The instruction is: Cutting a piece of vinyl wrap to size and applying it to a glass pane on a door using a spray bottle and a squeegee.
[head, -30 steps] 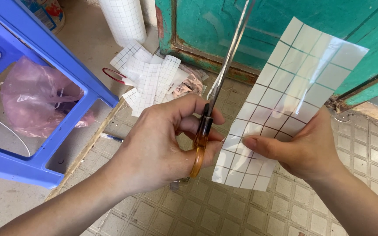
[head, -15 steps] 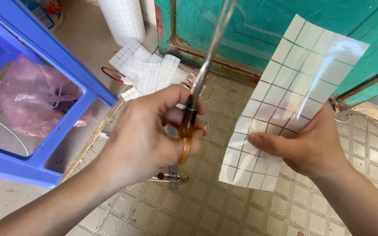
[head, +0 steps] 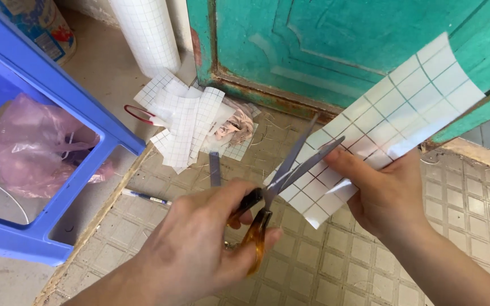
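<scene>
Right now a gridded sheet (head: 395, 110), white with a thin dark grid, is held up in front of the teal door (head: 336, 45), slanting from its lower corner up to the right. The right hand (head: 387, 195) pinches the sheet's lower part, thumb lying across the front face and the other fingers behind it, so its grip is closed on the sheet. Just left of that thumb, a pair of scissors (head: 282, 187) meets the sheet's lower left edge with its blades parted and one blade on each side of the paper. The left hand (head: 199, 243) has its grip closed around the scissors' amber handles, fingers through and around the loops. Left of the sheet, on the tiled floor (head: 472, 192), lies a loose pile of gridded paper scraps (head: 185, 122) with something pinkish crumpled at its right edge. A roll of the same gridded paper (head: 146, 31) stands beyond the pile, further left of the sheet. A pen (head: 146, 198) lies on the floor below the scraps. Far left of the sheet stands a blue plastic stool (head: 41, 93), and a pink plastic bag (head: 35, 147) shows through its frame.
</scene>
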